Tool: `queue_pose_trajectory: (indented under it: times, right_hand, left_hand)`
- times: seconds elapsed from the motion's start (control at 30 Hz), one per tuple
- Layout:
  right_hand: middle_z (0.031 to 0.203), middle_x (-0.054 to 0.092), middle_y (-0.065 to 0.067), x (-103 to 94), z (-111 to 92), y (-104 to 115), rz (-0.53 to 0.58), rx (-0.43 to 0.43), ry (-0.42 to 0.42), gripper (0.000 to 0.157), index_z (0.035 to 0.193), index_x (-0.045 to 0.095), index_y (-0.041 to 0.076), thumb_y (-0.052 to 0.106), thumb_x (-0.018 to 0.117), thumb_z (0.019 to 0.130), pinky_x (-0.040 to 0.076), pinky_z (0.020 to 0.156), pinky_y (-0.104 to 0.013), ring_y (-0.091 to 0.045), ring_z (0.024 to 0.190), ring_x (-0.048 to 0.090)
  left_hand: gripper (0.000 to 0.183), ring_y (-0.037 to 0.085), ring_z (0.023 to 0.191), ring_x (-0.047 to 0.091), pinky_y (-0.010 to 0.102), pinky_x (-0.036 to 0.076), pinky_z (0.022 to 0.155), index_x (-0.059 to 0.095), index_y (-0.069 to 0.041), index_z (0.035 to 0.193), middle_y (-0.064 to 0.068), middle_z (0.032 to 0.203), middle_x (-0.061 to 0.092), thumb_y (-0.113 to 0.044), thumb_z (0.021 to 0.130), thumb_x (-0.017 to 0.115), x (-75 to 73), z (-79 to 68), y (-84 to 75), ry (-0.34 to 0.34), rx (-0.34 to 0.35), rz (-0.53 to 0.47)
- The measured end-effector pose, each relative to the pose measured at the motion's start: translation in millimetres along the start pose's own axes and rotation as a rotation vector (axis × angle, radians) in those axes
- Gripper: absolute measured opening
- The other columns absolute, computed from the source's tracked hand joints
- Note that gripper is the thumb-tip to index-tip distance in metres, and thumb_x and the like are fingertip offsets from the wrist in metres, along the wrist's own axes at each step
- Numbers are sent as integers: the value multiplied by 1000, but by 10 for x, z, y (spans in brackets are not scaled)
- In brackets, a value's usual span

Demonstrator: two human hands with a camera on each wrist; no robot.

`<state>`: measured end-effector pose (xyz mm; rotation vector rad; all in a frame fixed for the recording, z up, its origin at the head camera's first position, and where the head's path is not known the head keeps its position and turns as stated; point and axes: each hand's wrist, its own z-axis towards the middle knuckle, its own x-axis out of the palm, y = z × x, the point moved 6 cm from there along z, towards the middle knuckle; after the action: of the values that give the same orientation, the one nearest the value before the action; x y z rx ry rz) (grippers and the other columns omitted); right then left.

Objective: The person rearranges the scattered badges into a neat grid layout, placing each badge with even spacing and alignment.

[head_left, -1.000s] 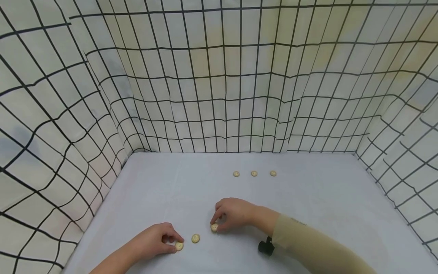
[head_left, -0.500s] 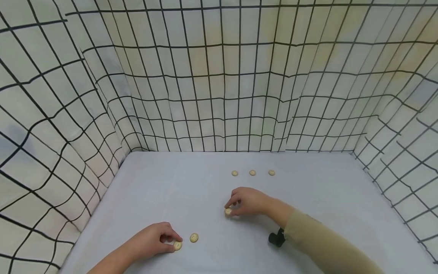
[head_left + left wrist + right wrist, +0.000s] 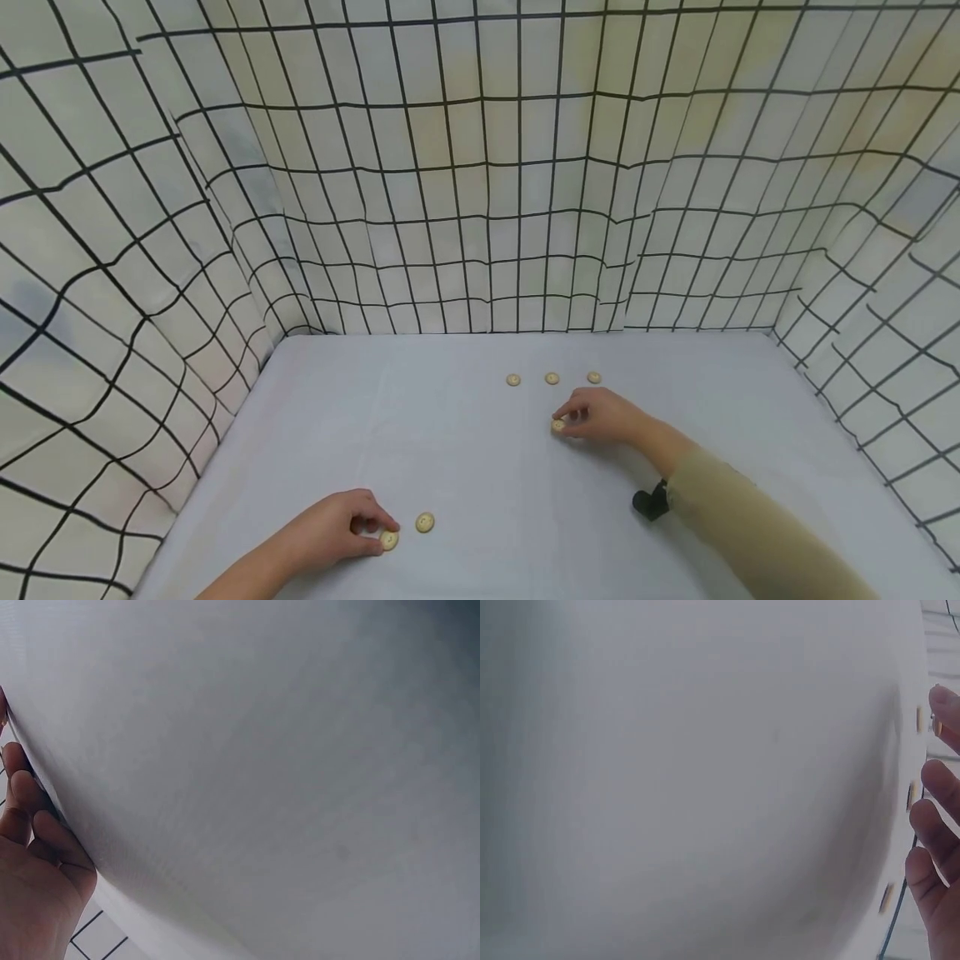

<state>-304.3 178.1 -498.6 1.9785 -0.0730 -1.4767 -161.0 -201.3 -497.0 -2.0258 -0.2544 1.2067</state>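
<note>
My left hand [image 3: 335,530] rests at the front left of the table, pinching a pale yellow button [image 3: 389,540] between thumb and index finger. Just right of it lies another button [image 3: 425,522] of the same kind, untouched. Farther back, my right hand [image 3: 604,416] pinches a third such button [image 3: 558,426] by its edge, in front of a row of buttons. In the right wrist view that held button [image 3: 937,726] shows between the fingertips. The left wrist view shows the curled fingers [image 3: 56,838] of the left hand, its button hidden.
Along the back of the white table [image 3: 360,408], a row holds a left button [image 3: 513,380], a middle button [image 3: 552,378] and a right button [image 3: 594,377]. White walls with a black grid [image 3: 487,192] enclose the table. A black device [image 3: 650,502] sits at the right wrist.
My right hand has carried its button from beside the front buttons back and to the right, toward the rear row. The left hand has stayed in place on its button.
</note>
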Motion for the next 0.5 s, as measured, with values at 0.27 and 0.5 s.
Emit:
queue_pose_trajectory:
  times: [0.27, 0.5]
  right_hand:
    - [91, 60, 5, -236, -106, -481, 49, 95, -84, 24, 110, 76, 23, 26, 78, 86, 44, 70, -34, -16, 83, 51]
    - [97, 60, 1, -322, -172, -752, 67, 181, -105, 29, 114, 74, 20, 29, 76, 86, 44, 77, -36, -19, 89, 52]
  left_hand:
    - [18, 5, 73, 48, 24, 42, 63, 78, -29, 99, -8, 85, 58, -26, 82, 82, 3, -4, 24, -1, -17, -6]
    - [18, 5, 73, 49, 24, 43, 64, 78, -29, 100, -9, 85, 58, -26, 82, 81, 1, -1, 20, -1, -4, -12]
